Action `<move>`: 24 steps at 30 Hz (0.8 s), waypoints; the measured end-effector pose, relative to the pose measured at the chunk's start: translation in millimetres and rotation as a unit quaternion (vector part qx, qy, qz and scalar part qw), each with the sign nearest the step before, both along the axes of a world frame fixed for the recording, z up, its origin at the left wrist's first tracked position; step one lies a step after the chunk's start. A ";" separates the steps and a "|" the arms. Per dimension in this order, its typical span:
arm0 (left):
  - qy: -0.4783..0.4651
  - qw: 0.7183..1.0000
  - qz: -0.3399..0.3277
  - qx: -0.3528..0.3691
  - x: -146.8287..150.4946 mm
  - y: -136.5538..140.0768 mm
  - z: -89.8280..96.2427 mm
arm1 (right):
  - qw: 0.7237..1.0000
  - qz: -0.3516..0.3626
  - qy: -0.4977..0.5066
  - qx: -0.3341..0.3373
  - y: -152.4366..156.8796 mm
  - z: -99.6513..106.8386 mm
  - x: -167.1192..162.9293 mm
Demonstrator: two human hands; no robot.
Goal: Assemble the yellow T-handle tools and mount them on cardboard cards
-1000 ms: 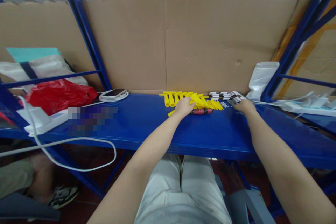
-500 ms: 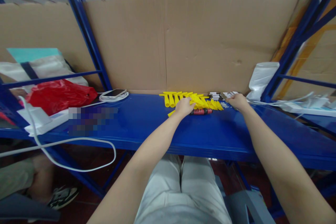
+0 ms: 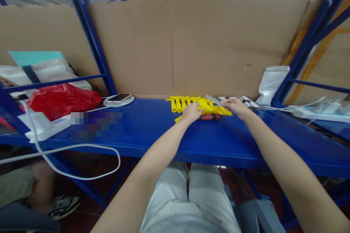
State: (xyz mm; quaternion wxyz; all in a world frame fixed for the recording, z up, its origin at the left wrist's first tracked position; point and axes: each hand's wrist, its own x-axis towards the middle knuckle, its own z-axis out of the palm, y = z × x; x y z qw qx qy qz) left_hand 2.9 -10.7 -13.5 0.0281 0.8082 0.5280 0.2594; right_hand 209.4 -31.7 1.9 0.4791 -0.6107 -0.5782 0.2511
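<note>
My left hand (image 3: 191, 112) is closed around a yellow plastic piece (image 3: 178, 118), whose end sticks out at the hand's left. Between the closed fingers of my right hand (image 3: 236, 107) is a thin flat grey strip (image 3: 212, 99), slanting up to the left above the yellow parts. Several yellow T-shaped plastic parts (image 3: 179, 105) stand in a row behind my left hand, and more yellow parts (image 3: 222, 110) lie heaped between both hands. Just in front of the heap lies a red and black tool handle (image 3: 210, 117). Black-and-white strips (image 3: 248, 102) lie behind my right hand, partly hidden.
A phone (image 3: 120, 97) rests on a coiled white cable at the left. Farther left are a red plastic bag (image 3: 64, 99) and a white power strip (image 3: 51, 128). Cardboard (image 3: 213, 47) walls the back of the blue table (image 3: 153, 131). A white pouch (image 3: 272, 84) leans right.
My right hand has moved left from beside the black-and-white strips to the yellow heap, bringing the grey strip with it. My left hand has hardly moved.
</note>
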 end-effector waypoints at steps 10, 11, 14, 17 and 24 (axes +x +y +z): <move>-0.013 1.000 -0.010 0.011 0.8 2.1 -1.8 | 0.998 0.006 0.064 -0.007 -2.0 -0.8 -19.5; -0.016 1.000 -0.011 0.012 1.0 2.2 -1.9 | 0.997 0.002 0.078 -0.006 -1.7 -1.3 -22.2; -0.032 0.999 -0.012 0.013 1.8 2.6 -2.2 | 0.994 -0.012 0.112 0.003 -0.5 -3.7 -30.6; -0.047 0.999 -0.015 0.017 2.4 3.5 -2.9 | 0.993 -0.018 0.119 -0.001 0.1 -5.6 -39.0; -0.058 0.997 -0.024 0.034 2.9 6.9 -5.1 | 0.996 -0.023 0.076 -0.026 -4.1 -4.2 -47.6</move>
